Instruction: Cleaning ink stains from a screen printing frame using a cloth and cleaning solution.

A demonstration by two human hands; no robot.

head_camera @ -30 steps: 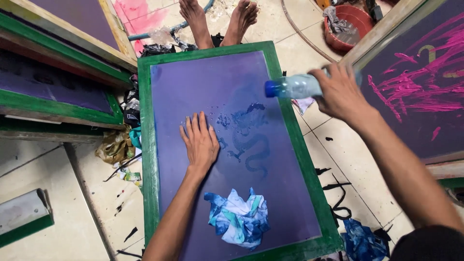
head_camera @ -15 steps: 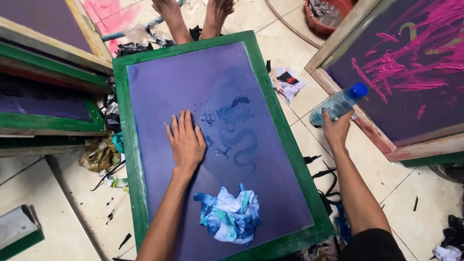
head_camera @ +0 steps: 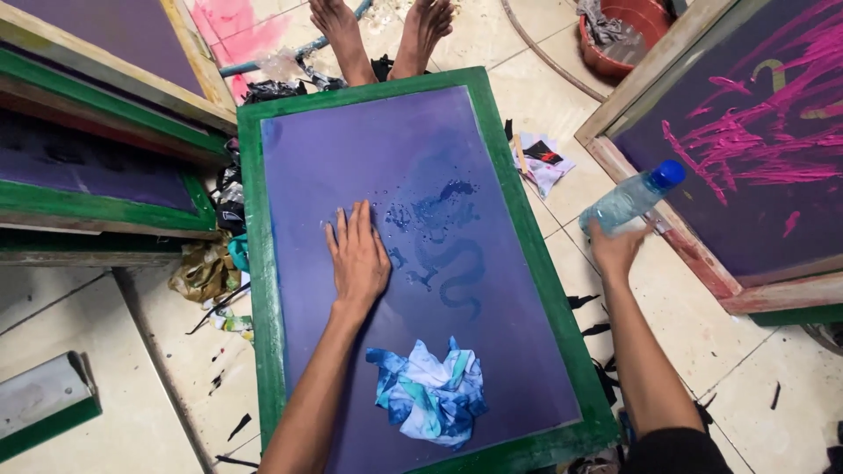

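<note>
A green-framed printing screen (head_camera: 253, 263) with purple mesh lies flat on the tiled floor. My left hand (head_camera: 357, 257) presses flat on the mesh, fingers together, just left of wet blue dragon-shaped marks (head_camera: 443, 254). A crumpled blue-and-white rag (head_camera: 428, 392) lies on the mesh nearer to me. My right hand (head_camera: 615, 246) is off the screen's right side, gripping a clear plastic bottle with a blue cap (head_camera: 629, 200), tilted with its cap pointing up and right.
Another person's bare feet (head_camera: 379, 33) stand at the screen's far edge. More framed screens are stacked at left (head_camera: 97, 189) and one streaked with pink leans at right (head_camera: 746, 132). A red bucket (head_camera: 619, 35), rags and scraps litter the floor.
My right hand has carried the bottle from above the screen's upper right edge off to the right and lower. My left hand stays flat on the mesh.
</note>
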